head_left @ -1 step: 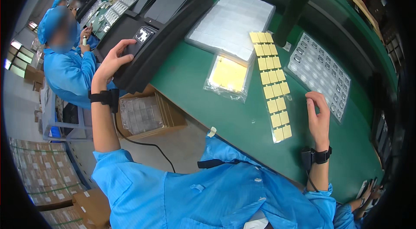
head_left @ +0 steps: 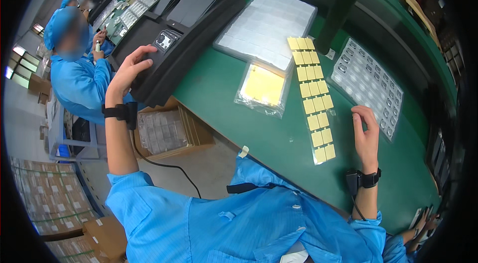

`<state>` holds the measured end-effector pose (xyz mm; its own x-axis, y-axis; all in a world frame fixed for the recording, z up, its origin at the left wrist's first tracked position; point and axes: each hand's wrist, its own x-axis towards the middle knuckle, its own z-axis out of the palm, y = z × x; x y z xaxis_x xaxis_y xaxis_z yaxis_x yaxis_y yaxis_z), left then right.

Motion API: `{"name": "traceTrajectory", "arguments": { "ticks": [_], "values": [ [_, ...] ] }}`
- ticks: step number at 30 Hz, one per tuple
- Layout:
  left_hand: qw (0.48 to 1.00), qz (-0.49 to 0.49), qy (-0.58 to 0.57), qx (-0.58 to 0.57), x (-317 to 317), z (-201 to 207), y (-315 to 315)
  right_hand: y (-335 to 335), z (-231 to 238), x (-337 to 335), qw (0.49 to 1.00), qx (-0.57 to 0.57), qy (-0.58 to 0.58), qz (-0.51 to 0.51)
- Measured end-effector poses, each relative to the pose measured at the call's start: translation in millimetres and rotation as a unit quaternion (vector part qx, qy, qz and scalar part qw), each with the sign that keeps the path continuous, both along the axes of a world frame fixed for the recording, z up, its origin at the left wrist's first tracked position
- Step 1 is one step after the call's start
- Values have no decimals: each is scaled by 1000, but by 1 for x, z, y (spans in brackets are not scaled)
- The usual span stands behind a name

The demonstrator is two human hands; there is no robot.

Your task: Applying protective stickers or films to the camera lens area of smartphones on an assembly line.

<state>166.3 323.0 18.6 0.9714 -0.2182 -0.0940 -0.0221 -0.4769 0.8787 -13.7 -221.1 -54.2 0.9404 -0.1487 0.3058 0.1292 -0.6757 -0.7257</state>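
My left hand (head_left: 128,71) is over the black tray (head_left: 196,59) at the left, thumb and index finger apart. Its fingertips are at a flat black part with a silver camera-frame piece (head_left: 166,40) at its end; whether they press on it I cannot tell. My right hand (head_left: 367,136) rests on the green table, fingers loosely bent and nothing seen in them. Just left of it lies a long strip of yellow square stickers (head_left: 312,105). Beyond it is a clear blister tray (head_left: 361,98) with several small silver-and-black rings.
A white compartment tray (head_left: 269,19) lies at the far middle, with a clear bag of yellow sheets (head_left: 263,86) before it. A green post (head_left: 343,9) rises behind. Below the table's left edge stands a carton (head_left: 199,133) of plastic trays. A co-worker (head_left: 74,74) sits left.
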Motion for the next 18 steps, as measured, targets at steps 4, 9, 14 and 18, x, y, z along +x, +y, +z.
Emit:
{"name": "traceTrajectory", "arguments": {
  "ticks": [4, 9, 14, 18],
  "values": [
    [997, 58, -5, -42, -16, 8, -10, -5, -15, 3, 998, 52, 3, -22],
    [955, 176, -233, -55, -52, -3, -41, -3, -16, -10, 991, 118, -26, -60],
    [921, 176, -327, -113, -121, 29, -97, -2, -13, -26, 978, 171, -48, -109],
    [819, 80, -554, -126, -179, 103, -91, -5, 54, -45, 967, 156, -195, -49]
  ]
}}
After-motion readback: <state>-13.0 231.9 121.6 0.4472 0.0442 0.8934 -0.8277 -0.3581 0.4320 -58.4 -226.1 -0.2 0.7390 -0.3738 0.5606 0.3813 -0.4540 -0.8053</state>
